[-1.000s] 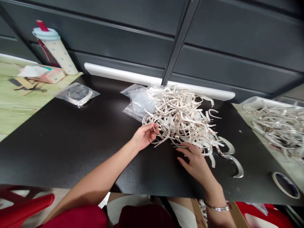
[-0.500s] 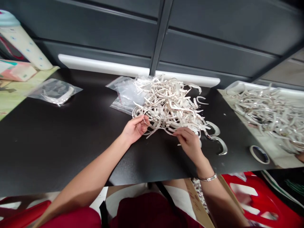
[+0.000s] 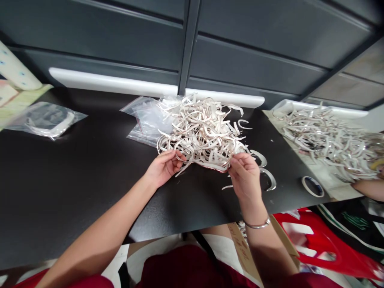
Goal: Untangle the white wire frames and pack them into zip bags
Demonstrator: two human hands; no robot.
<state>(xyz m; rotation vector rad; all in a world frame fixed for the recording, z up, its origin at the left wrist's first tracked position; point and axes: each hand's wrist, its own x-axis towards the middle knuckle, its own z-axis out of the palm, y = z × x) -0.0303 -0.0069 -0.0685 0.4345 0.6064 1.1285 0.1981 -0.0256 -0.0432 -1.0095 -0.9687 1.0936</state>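
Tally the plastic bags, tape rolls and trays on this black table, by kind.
Plastic bags: 2, the left bag and the bag under the strips
Tape roll: 1
White tray: 1
Total: 4

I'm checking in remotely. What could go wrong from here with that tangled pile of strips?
The strips look interlocked, so a pull by the left hand or right hand could drag the whole tangled pile along. That might also shift the plastic bag partly under it. The right hand could also knock the loose curved strips beside it toward the near edge of the black table.
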